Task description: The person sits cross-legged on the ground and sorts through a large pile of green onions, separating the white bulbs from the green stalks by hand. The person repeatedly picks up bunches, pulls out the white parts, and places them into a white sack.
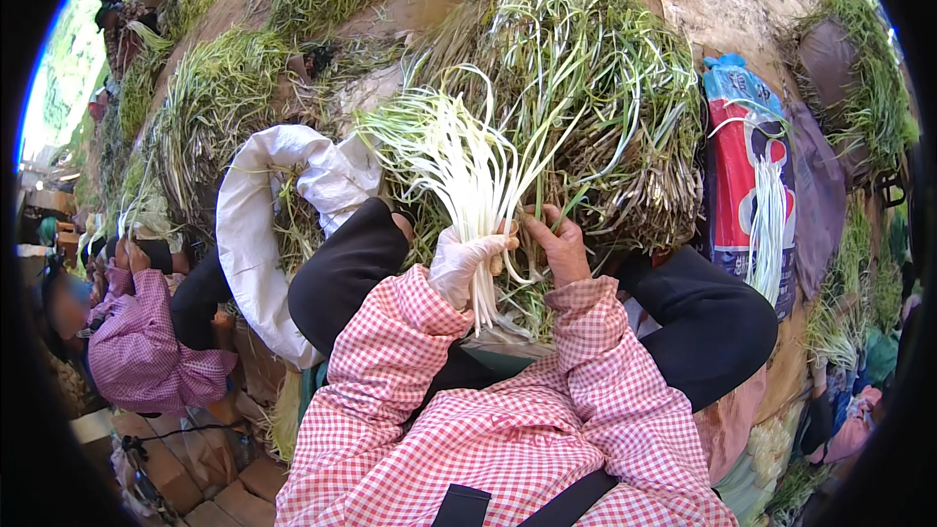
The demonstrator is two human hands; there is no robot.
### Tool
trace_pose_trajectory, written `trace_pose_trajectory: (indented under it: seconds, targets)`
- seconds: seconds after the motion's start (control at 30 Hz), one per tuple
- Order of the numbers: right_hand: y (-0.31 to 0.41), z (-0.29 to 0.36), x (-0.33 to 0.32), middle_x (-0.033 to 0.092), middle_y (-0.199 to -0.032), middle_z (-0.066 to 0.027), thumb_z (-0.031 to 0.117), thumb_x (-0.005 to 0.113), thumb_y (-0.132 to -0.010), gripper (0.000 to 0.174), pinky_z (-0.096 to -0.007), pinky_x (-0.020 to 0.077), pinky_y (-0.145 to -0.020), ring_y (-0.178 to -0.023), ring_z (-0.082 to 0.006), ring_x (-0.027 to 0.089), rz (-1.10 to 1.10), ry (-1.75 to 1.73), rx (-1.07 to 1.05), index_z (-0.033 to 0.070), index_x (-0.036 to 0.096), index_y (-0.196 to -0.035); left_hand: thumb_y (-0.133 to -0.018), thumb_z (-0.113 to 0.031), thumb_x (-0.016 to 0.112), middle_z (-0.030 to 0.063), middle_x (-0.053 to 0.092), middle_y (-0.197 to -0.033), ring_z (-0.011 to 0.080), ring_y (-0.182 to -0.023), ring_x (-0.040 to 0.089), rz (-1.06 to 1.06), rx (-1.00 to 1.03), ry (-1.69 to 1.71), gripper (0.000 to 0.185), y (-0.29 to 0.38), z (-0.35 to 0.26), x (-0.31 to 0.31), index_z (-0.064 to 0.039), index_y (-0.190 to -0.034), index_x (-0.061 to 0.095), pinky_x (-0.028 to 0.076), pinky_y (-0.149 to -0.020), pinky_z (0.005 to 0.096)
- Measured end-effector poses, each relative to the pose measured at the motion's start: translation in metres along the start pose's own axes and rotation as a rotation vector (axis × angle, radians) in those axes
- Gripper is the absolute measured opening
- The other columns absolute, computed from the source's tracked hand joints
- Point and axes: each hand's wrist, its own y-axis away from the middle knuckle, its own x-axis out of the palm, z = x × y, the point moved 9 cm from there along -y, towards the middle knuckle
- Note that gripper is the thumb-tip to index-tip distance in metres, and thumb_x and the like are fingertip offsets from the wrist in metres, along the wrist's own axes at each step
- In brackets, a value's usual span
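My left hand (468, 262), in a thin whitish glove, grips a bunch of long white-stemmed green shoots (472, 197). Their leafy tops fan out away from me, and the white lower ends hang below the fist. Close by on the right, my bare right hand (558, 243) pinches a slender green shoot (540, 197) between thumb and fingers. One white stem curves down between the two hands. Just beyond them lies a large heap of the same kind of shoots (585, 66), its brownish cut ends (659, 190) towards the right.
To the left a white woven sack (245, 249) is rolled open around loose greens. At right, white shoots (767, 227) lie on a red and blue printed bag (732, 190). More green heaps (219, 95) stand around. A person in a checked top (146, 344) sits at far left.
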Motion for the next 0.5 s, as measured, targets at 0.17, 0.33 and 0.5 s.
trace_pose_trajectory:
  seconds: [0.17,0.33,0.5]
  targets:
    - [-0.001,-0.06,-0.053,0.061,-0.077,-0.0174,0.024,0.053,-0.09,0.028,-0.039,0.0444,-0.066,-0.07,-0.0276,0.057,-0.163,0.657,0.086,0.001,0.06,-0.105,-0.075,0.001,0.068,0.0115,0.066,-0.079,0.0103,-0.05,0.055,-0.024,0.254,0.185,0.027,-0.002,-0.044,-0.022,0.004,-0.101,0.061,0.043,-0.044,0.0193]
    - [0.023,-0.137,-0.072,0.061,-0.096,-0.0253,0.035,0.054,-0.089,0.038,-0.0463,0.0454,-0.08,-0.09,-0.0393,0.059,0.108,1.111,0.331,-0.001,0.06,-0.102,-0.08,-0.001,0.064,0.0098,0.063,-0.082,0.0088,-0.051,0.052,0.043,0.382,0.357,0.027,0.003,-0.089,-0.051,0.001,-0.106,0.058,0.042,-0.044,0.0182]
    - [0.036,0.028,-0.034,0.064,-0.089,-0.0193,0.039,0.059,-0.085,0.042,-0.0444,0.0478,-0.074,-0.087,-0.0306,0.062,0.085,1.427,0.271,0.002,0.062,-0.103,-0.082,-0.005,0.064,0.0072,0.063,-0.085,0.0062,-0.051,0.05,0.13,0.27,0.485,0.029,0.003,-0.085,-0.054,0.0,-0.109,0.055,0.041,-0.047,0.0177]
